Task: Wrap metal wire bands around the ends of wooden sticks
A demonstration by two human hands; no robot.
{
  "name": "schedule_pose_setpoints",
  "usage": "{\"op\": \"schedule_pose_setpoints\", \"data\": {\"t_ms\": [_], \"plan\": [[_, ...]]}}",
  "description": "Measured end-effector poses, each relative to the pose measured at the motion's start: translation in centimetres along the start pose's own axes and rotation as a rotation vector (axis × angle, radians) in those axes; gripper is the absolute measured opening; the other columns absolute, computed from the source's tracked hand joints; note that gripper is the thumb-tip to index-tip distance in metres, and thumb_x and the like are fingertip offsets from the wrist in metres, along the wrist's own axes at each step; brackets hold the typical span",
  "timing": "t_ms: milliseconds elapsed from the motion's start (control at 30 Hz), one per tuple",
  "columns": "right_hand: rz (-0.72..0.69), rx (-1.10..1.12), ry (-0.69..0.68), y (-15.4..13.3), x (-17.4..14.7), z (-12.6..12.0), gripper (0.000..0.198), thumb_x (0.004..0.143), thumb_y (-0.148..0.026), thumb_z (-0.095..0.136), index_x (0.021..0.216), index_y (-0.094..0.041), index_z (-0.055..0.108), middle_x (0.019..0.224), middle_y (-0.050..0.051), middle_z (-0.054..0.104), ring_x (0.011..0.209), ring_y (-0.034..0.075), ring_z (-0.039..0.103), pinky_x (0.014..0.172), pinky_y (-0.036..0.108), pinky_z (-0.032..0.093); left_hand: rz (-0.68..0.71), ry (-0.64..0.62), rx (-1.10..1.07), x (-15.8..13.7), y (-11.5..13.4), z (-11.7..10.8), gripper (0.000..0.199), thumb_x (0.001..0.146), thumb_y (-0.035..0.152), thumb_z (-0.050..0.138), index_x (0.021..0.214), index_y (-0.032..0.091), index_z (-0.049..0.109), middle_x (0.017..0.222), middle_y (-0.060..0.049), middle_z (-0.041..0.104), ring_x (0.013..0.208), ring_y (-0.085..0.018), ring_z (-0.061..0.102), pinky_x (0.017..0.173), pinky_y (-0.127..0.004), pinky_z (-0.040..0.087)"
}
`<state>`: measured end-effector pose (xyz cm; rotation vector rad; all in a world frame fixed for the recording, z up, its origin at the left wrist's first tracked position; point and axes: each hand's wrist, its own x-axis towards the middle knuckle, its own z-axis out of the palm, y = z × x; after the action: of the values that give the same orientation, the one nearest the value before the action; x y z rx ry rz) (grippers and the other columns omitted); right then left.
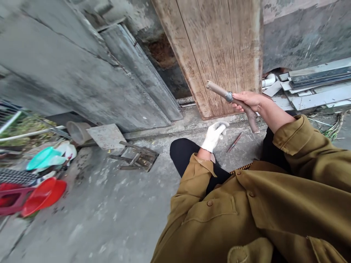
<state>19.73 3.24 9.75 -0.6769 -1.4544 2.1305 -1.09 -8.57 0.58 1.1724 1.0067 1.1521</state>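
My right hand [249, 101], bare, is wrapped round a crooked wooden stick [218, 88]. Grey wire or tape binds the stick just ahead of my fingers, and its bent lower end hangs past my palm. A white work glove covers my left hand [215, 134], which is held near my knee. Its fingers are loosely bent and apart, with nothing visible in them. On the concrete just right of that glove lies a thin red tool [234, 142], too small to name.
A wide wooden board [219, 47] leans on the wall ahead. Grey slabs [142, 80] lean to its left. A small wooden stool [134, 157] stands on the concrete floor. At far left are a red basin [44, 197] and a teal basin [41, 157]; stacked panels [320, 82] lie right.
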Motion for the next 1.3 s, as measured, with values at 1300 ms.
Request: {"op": "schedule_pose_setpoints", "data": {"t_ms": [1300], "plan": [[0.175, -1.218, 0.595, 5.4, 6.1, -4.4, 0.032, 0.087, -0.046, 0.059, 0.091, -0.014, 0.065, 0.081, 0.013, 0.065, 0.076, 0.022, 0.06, 0.066, 0.03, 0.041, -0.014, -0.34, 0.587, 3.9, 0.3, -4.2, 0.012, 0.078, 0.025, 0.064, 0.081, 0.02, 0.075, 0.081, -0.003, 0.072, 0.078, -0.019, 0.063, 0.079, -0.03, 0.046]]}}
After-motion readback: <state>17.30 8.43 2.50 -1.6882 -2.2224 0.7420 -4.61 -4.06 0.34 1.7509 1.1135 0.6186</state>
